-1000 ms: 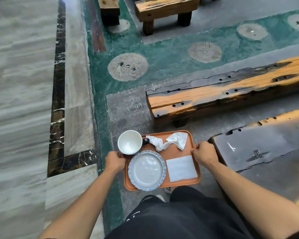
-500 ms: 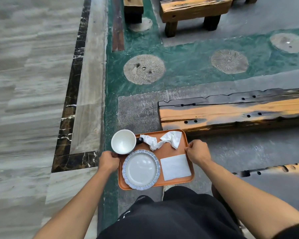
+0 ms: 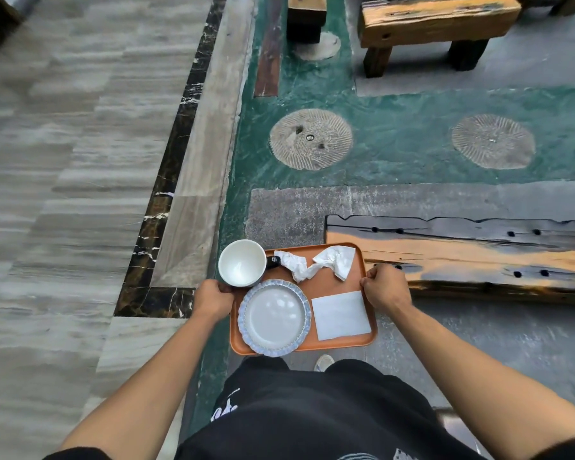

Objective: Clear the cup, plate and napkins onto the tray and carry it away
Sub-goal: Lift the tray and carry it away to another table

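Fingers (image 3: 224,288) of both hands clamp the orange tray's (image 3: 336,345) side rims — left hand (image 3: 213,298), right hand (image 3: 387,287). It carries a white cup (image 3: 241,262), a blue-rimmed plate (image 3: 274,318), a crumpled napkin (image 3: 316,262) and a flat one (image 3: 341,315) — held level before the waist, arms extended.

Two bare forearms, left hand (image 3: 213,298) and right hand (image 3: 387,287), no gloves, rings or watch visible. Short black sleeves (image 3: 77,454) show at the bottom corners, cut off at the frame edge. Black shorts (image 3: 312,410), loose, matte fabric, with a small white print on the left leg and more white graphic at the bottom edge, partly cropped, unreadable. Between the legs, the toe of a light-coloured shoe (image 3: 324,361) shows, mostly hidden by the shorts.
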{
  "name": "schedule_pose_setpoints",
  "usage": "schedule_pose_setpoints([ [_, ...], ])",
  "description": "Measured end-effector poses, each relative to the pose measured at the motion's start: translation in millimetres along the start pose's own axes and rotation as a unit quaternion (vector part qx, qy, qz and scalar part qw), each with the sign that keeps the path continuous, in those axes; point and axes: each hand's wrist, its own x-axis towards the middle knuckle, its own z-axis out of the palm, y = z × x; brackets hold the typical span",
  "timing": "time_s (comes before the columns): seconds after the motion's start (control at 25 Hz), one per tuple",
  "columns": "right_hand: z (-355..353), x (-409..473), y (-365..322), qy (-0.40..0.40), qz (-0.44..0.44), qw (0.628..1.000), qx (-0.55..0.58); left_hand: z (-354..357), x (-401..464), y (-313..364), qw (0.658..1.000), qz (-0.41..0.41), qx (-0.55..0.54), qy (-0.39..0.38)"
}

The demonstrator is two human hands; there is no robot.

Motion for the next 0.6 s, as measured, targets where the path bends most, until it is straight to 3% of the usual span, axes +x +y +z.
schedule_pose_setpoints([
  [0.6, 15.1, 99.0, -104.3, 0.025, 0.037, 0.999, 0.014, -47.7, 158.9, 57.6, 0.998, 0.033, 0.007, -0.053],
])
